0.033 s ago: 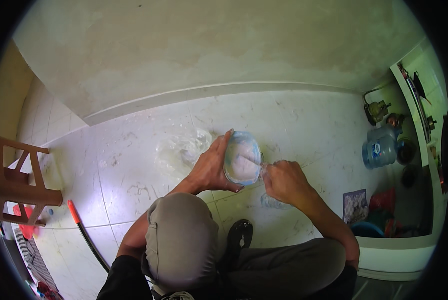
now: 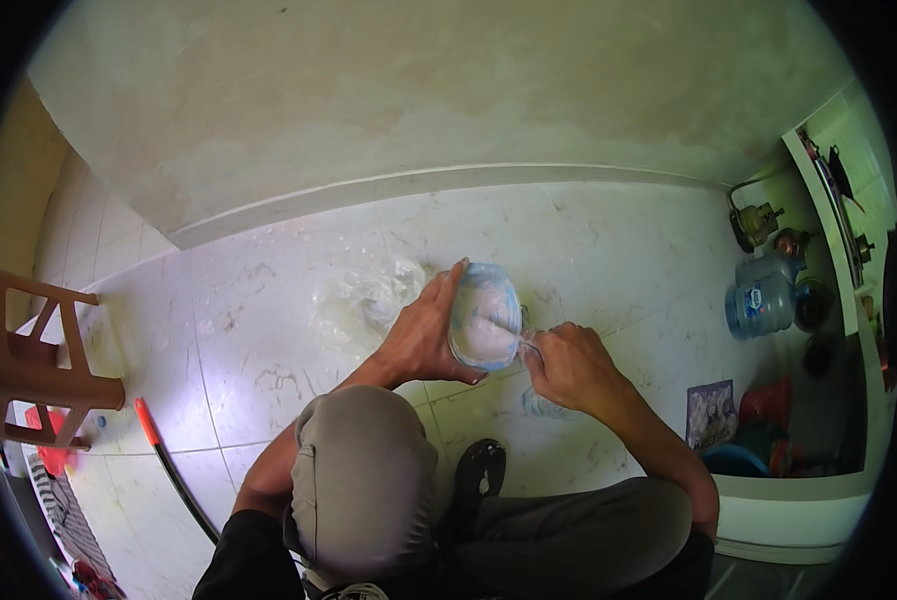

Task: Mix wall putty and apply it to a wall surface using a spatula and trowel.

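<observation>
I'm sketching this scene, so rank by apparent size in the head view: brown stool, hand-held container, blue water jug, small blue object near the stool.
1. Brown stool
2. Hand-held container and blue water jug: too close to rank; differing nearness makes it unsure
3. Small blue object

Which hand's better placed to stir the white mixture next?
Probably the right hand: it holds a pale tool reaching into the white mixture, while the left hand is occupied clasping the bowl from its left.
</observation>
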Motion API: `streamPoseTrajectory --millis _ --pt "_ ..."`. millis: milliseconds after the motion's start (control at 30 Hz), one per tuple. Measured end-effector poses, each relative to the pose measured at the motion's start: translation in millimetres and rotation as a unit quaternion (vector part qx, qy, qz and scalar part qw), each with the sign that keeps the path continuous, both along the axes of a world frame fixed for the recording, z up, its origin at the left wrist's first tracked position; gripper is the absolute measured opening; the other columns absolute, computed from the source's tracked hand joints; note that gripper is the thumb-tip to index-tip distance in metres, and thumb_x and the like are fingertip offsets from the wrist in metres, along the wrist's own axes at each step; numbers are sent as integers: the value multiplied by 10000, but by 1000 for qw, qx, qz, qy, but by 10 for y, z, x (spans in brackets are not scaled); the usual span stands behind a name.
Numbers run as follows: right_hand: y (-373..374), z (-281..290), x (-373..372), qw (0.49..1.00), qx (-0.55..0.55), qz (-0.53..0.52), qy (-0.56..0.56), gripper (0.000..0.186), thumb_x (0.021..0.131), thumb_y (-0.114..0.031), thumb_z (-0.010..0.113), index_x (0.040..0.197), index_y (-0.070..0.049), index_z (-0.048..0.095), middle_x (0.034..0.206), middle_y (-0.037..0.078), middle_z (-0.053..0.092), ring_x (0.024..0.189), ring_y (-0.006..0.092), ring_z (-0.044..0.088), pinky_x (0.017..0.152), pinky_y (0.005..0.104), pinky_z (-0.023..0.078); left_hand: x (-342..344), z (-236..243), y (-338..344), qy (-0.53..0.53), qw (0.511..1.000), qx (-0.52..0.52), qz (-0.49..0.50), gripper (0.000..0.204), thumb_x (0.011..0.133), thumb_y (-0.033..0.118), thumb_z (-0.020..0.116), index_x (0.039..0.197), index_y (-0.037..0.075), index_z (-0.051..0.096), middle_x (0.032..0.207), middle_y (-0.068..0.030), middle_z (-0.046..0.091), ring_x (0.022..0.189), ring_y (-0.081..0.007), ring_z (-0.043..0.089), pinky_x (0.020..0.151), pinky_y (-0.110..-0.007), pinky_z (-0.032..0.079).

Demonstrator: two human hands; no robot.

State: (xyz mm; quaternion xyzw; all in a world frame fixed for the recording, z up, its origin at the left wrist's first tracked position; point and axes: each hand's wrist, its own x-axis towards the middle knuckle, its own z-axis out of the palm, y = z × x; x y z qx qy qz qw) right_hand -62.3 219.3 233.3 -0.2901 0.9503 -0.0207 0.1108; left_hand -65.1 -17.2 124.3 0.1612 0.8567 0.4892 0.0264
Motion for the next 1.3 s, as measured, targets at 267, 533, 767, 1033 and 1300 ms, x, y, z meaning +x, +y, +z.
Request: streamPoseTrajectory --millis 267,533,767,1033,1300 --pt "111 73 -5 987 -155 45 29 253 912 -178 724 1123 -64 803 814 191 727 654 393 674 651 483 549 -2 12 -12 2 1000 -2 -1 1498 483 378 1014 1649 10 148 1577 -314 415 1423 -480 479 1200 -471 444" --pt "83 48 -8 987 -54 103 107 304 833 -124 765 1132 -128 820 836 126 666 627 300 676 564 436 538 -8 1 -32 1 1000 26 -8 1506 466 393 1025 1646 1 176 1583 -294 421 1458 -454 452 1231 -473 405" --pt "136 151 -4 985 -21 129 115 332 809 -100 761 1135 -129 820 812 120 644 614 304 671 548 425 529 -21 80 -63 -27 999 36 -8 1497 454 389 1031 1635 -26 209 1594 -258 432 1496 -415 422 1269 -468 358" --pt "119 81 -24 987 -49 111 108 311 819 -93 757 1121 -120 826 766 116 632 598 304 658 548 425 529 -8 67 -44 -18 998 53 -24 1478 465 389 1021 1633 -23 214 1588 -256 438 1494 -411 425 1269 -462 359" --pt "89 102 -33 987 -77 92 108 316 856 -107 752 1169 -94 798 838 134 659 618 309 664 573 434 544 0 117 0 -48 995 48 -71 1470 469 389 1022 1645 30 215 1569 -234 461 1459 -405 468 1222 -469 409"
